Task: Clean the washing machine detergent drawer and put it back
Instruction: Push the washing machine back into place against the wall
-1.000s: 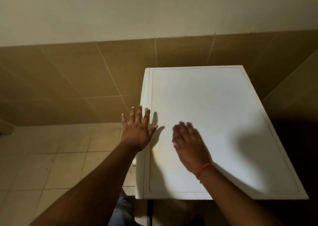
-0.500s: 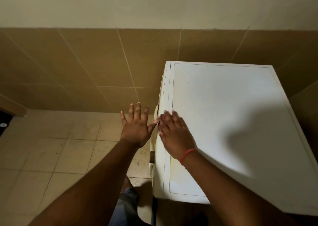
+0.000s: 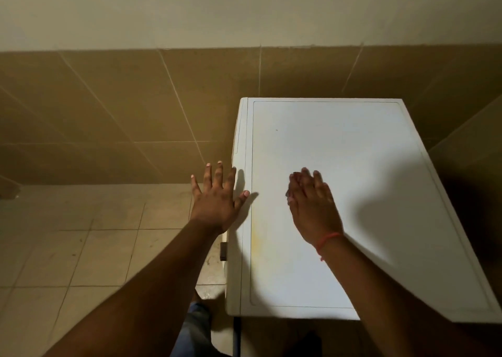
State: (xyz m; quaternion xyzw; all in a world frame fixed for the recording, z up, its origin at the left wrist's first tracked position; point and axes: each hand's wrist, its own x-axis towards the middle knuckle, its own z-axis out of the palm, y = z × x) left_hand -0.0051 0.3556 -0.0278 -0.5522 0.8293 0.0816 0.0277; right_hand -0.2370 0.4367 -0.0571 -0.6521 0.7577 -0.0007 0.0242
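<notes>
Both empty: left hand (image 3: 217, 197) spread at washing machine (image 3: 339, 207) edge, right hand (image 3: 312, 207) flat on top. Detergent drawer not visible. Risk: blind reach down the front, missing the handle.

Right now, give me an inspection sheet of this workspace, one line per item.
Surface: white washing machine top, bare, with a faint yellowish stain near its left edge.
Job's things: detergent drawer not in view; a small dark part on the machine's left side, unclear what.
Clutter: nothing seen.
Grips: left hand open, fingers spread, at the top's left edge; right hand open, over the top, holding nothing.
Cables: nothing seen.
Surroundings: brown wall tiles under a pale wall, beige floor tiles, red thread on the right wrist.
</notes>
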